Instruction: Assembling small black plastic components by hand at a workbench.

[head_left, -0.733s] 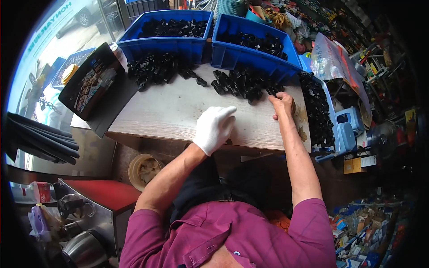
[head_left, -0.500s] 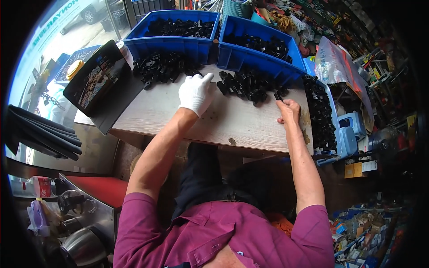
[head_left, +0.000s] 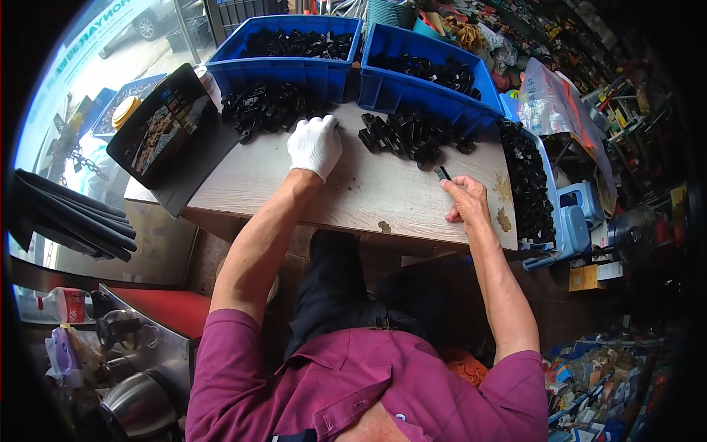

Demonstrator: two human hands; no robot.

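Observation:
My right hand, bare, pinches a small black plastic piece between thumb and fingers, just above the tabletop. Behind it lies a loose heap of similar black plastic pieces. In a white knit glove, my left hand is closed beside the right end of another black heap. Its fingertips face away from me, so whatever they hold is hidden.
Two blue bins, one on the left and one on the right, stand along the table's back edge with black pieces inside. A tablet leans at the left. Beyond the right edge, a light-blue crate holds more pieces, near a blue stool.
My right hand has drawn back from the right heap toward me with a black piece in its fingers. My left hand has shifted slightly left, closer to the left heap.

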